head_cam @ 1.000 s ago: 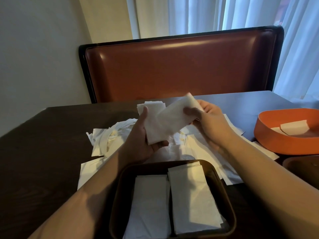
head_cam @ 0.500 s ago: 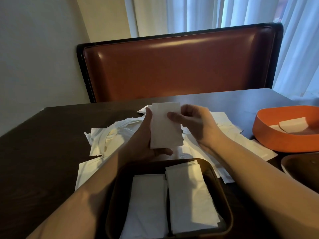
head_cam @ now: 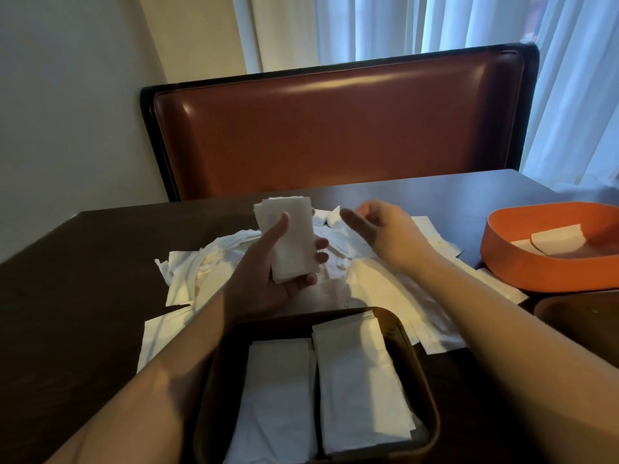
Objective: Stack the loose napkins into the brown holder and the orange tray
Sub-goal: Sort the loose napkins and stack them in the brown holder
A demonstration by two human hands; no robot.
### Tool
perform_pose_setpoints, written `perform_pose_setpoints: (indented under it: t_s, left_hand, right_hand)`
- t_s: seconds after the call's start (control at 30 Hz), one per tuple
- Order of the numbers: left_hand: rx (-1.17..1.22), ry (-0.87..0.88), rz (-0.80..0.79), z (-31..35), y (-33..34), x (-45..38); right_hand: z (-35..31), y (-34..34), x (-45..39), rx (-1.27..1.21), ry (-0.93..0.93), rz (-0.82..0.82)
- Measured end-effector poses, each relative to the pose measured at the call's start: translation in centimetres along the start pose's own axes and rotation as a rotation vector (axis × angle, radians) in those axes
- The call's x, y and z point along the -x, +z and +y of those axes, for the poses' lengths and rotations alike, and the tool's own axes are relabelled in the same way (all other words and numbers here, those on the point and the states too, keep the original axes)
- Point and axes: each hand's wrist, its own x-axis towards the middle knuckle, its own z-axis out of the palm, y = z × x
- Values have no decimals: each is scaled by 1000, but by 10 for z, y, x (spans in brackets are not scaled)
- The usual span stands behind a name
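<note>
White folded napkin [head_cam: 290, 242] sat pinched in the left grip [head_cam: 268, 279], right grip [head_cam: 378, 226] loosely spread beside it; laying it in the brown holder [head_cam: 214, 380] seemed next.

Both bare forearms reach forward from the bottom of the view. The left hand [head_cam: 268, 279] is turned palm up, its thumb laid across the front of a folded napkin [head_cam: 288, 239] and its fingertips curling round the far edge, so the napkin stands nearly upright in its grip. The right hand [head_cam: 385, 229] hovers just beside it, apart from the napkin, fingers loosely bent and apparently holding nothing, thumb pointing toward the left hand.
</note>
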Motion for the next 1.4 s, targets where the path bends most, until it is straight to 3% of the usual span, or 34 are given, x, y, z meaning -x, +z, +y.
perform_pose_setpoints:
  t_s: [0.13, 0.43, 0.67, 0.87, 0.97, 1.03, 1.1, 1.23, 1.4]
  left_hand:
    - [9, 42, 52, 1, 1, 1]
    - [1, 58, 43, 3, 0, 3]
    - [5, 50, 59, 1, -1, 1]
    - [-12, 79, 172, 2, -1, 0]
    - [-14, 72, 249, 3, 2, -1]
    - [-31, 69, 297, 2, 3, -2]
    - [-62, 59, 324, 1, 1, -4]
    - [-90, -6, 169, -1, -6, -6]
    - [-187, -143, -28, 1, 3, 1]
  right_hand:
    - [20, -21, -3, 391, 69, -230]
    - [16, -35, 3, 387, 57, -469]
    - [13, -33, 2, 313, -77, -345]
    - [6, -33, 0, 75, -252, 21]
    - [-1, -30, 3, -187, -245, 147]
    - [-5, -30, 5, -411, -176, 98]
    - [-7, -30, 7, -619, -152, -72]
    - [-14, -27, 14, -765, -120, -340]
    - [-22, -2, 17, -473, -194, -86]
